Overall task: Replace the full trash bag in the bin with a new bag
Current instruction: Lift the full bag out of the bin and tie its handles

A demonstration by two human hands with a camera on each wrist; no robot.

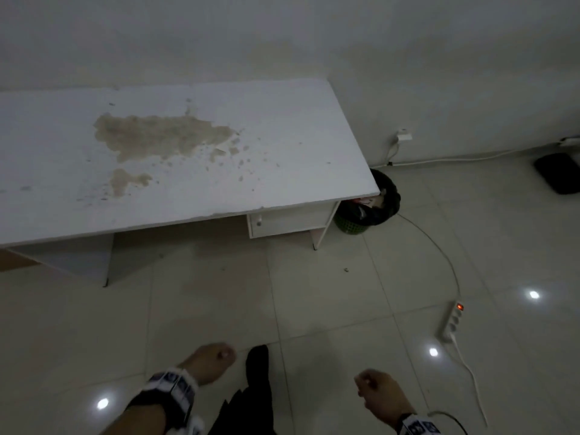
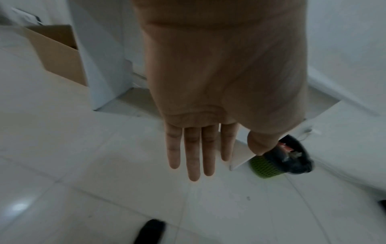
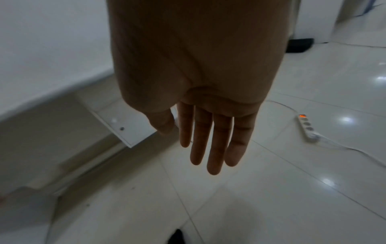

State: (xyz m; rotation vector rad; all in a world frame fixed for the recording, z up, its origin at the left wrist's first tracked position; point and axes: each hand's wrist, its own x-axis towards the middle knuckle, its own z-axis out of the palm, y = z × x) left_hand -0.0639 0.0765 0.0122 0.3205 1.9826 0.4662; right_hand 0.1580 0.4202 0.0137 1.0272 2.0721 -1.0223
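A small green mesh bin (image 1: 351, 226) stands on the floor at the right end of the white desk (image 1: 188, 158), partly under its corner. A black trash bag (image 1: 381, 202) lines it, with rubbish showing at the top. In the left wrist view the green bin (image 2: 265, 166) and black bag (image 2: 292, 158) lie just beyond my thumb. My left hand (image 1: 208, 361) hangs low with straight fingers (image 2: 193, 153) and holds nothing. My right hand (image 1: 375, 390) is also empty, its fingers (image 3: 215, 140) straight, far from the bin.
A white power strip (image 1: 452, 321) with a lit red switch lies on the tiled floor at the right, its cord (image 1: 439, 246) curving toward the bin. A black object (image 1: 558, 172) lies far right. A cardboard box (image 2: 56, 52) sits left of the desk. My dark trouser leg (image 1: 257, 390) is below.
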